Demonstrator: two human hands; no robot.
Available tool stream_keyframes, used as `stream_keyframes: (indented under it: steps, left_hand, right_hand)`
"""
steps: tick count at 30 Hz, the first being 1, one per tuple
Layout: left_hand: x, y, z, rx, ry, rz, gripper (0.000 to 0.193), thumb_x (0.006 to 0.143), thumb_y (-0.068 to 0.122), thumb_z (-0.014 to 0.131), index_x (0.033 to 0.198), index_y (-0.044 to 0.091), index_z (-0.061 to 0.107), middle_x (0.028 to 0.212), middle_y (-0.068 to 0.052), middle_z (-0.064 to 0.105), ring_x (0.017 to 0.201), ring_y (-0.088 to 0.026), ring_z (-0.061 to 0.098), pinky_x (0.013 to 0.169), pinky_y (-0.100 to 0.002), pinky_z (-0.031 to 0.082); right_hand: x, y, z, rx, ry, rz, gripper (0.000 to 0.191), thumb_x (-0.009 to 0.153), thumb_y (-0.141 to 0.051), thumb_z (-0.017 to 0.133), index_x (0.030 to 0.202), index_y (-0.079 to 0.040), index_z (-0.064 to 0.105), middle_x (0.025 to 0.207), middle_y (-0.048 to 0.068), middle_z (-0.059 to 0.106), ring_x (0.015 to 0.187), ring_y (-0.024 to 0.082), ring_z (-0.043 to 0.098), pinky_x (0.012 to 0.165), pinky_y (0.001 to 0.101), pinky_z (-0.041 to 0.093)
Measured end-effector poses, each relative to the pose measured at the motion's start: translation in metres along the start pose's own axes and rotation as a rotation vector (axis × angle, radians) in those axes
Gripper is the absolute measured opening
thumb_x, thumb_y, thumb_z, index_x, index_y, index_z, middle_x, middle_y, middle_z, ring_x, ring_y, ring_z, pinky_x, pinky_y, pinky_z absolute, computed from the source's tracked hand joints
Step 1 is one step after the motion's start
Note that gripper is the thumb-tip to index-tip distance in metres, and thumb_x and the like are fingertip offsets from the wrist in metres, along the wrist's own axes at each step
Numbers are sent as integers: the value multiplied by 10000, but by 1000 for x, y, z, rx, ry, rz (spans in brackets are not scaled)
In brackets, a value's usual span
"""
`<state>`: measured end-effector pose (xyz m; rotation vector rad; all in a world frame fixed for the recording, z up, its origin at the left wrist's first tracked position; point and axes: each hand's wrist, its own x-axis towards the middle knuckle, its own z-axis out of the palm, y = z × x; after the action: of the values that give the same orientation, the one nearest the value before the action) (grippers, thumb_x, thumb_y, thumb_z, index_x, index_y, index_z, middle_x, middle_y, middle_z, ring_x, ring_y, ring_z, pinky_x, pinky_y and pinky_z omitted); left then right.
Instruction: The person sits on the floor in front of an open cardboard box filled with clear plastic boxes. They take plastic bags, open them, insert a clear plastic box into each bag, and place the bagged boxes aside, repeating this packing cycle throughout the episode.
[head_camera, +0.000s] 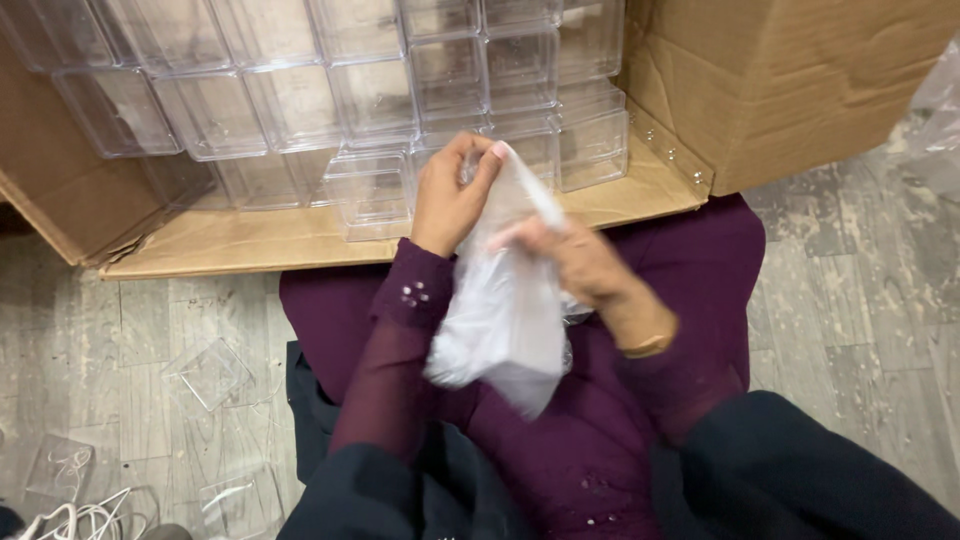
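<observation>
While both hands work over the lap, the left hand (450, 195) pinches the top edge of a clear plastic bag (505, 320), fingers closed on it. The right hand (580, 262), blurred, also closes on the bag lower down. It hangs lengthwise toward the body, below stacked clear boxes (350, 90) in a cardboard carton (800, 80).

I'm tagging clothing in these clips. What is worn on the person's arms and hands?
Both arms wear sheer dark purple sleeves. The left sleeve has a solid cuff with small shiny studs. The right wrist carries a gold-coloured bangle. The left hand and right hand are bare, without gloves.
</observation>
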<state>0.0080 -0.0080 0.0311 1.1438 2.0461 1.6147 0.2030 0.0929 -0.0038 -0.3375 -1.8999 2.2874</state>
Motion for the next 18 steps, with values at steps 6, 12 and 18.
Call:
stream_keyframes:
  steps: [6,12,18]
  left_hand:
    - [-11,-39,-3,-484,-175,-282,388,976,236,721,1293,17,671,1056,6,667,1010,-104,593,924,-276,472]
    - [-16,-58,1,-589,-211,-340,386,972,218,707,1277,-17,682,1084,-20,721,1067,-94,619,1009,-268,445]
    - [-14,-40,2,-464,-230,-320,357,1010,267,631,1221,-6,722,1072,-36,758,1039,-90,665,969,-249,483]
  right_hand:
    - [-122,11,-180,467,721,-432,600,1065,-443,512,1494,-24,499,1507,139,590,1426,291,581,1258,445,487]
    - [-219,112,-285,95,1923,-89,486,1073,-338,586,1391,13,475,1411,194,591,1380,375,586,1176,527,481]
    - [-135,84,-348,615,1214,-258,471,1085,-348,579,1395,-64,366,1425,181,500,1402,375,501,1207,555,416]
